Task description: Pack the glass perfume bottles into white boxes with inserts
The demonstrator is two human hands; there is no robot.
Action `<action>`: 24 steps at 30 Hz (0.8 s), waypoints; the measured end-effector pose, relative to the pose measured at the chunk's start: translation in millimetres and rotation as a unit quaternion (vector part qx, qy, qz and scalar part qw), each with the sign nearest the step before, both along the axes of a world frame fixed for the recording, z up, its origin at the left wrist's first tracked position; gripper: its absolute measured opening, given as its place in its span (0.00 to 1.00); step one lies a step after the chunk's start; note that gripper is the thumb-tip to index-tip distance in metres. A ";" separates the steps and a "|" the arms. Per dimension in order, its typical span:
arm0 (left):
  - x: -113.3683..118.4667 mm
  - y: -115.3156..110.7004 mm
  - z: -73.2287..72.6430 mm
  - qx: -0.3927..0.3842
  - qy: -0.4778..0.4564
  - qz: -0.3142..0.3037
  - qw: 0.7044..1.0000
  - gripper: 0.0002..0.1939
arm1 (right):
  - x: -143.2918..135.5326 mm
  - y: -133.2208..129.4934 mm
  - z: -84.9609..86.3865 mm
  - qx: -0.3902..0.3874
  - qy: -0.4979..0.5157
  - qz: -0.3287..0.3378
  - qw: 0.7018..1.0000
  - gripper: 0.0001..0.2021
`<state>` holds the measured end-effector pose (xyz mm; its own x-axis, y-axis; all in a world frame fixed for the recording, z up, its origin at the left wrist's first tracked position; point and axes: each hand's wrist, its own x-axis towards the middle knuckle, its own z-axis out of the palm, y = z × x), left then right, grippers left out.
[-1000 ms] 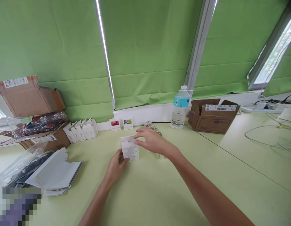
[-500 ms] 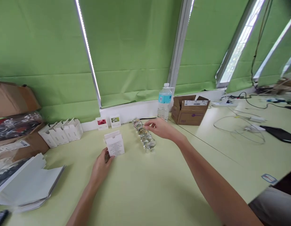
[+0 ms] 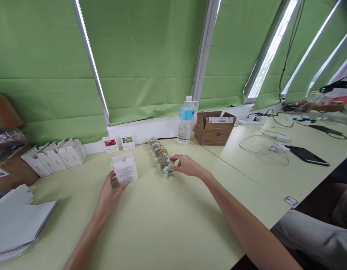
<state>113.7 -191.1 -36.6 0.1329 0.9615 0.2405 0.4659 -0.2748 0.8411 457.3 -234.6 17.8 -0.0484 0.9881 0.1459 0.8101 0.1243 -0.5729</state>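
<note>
A small white cardboard box [image 3: 125,169] with printed text and a raised top flap stands upright on the table. My left hand [image 3: 109,189] holds its lower left side, fingers behind and thumb at the front bottom edge. To the right, several shiny silver round pieces [image 3: 161,155] lie in a slanting row, some with gold or coloured parts. My right hand [image 3: 187,165] is at the near end of this row, thumb and fingertips closed on the side of one round piece. What exactly the pieces are is too small to tell.
Two small picture cards [image 3: 119,143] lean at the wall. White open boxes [image 3: 54,157] stand at left, above white flat cardboard [image 3: 18,225]. A water bottle [image 3: 185,122] and a brown carton [image 3: 214,129] stand behind my right hand. Cables [image 3: 260,144] and a black tablet-like device [image 3: 308,154] lie at right.
My right hand has moved down the row from its middle to its near end. My left hand stays at the white box, its thumb now lower on the front. The view has turned rightward.
</note>
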 end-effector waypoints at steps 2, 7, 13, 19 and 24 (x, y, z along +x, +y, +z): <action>3.4 -5.7 7.7 0.030 -0.016 0.050 0.998 0.37 | 2.8 3.2 -4.3 -0.004 0.030 0.002 1.000 0.19; 6.8 -26.5 32.2 0.164 0.000 0.125 0.979 0.20 | 8.6 7.8 -13.0 -0.023 0.089 0.019 0.996 0.19; 11.5 -35.9 33.9 0.109 0.027 0.018 0.994 0.13 | 7.6 7.7 -15.1 -0.031 0.099 0.041 0.994 0.19; 20.2 -37.2 25.2 0.058 0.080 -0.062 0.993 0.14 | -4.9 5.2 -12.6 -0.040 0.115 0.081 0.989 0.15; 26.4 -42.3 23.4 0.061 0.102 -0.083 0.989 0.14 | -22.5 0.4 -12.6 -0.038 0.118 0.125 0.984 0.13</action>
<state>140.1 -233.3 -13.2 0.3440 0.8881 0.3048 0.5624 -0.4548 0.6905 434.8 -234.2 5.2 -0.2654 0.9580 0.1088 0.6028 0.2529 -0.7567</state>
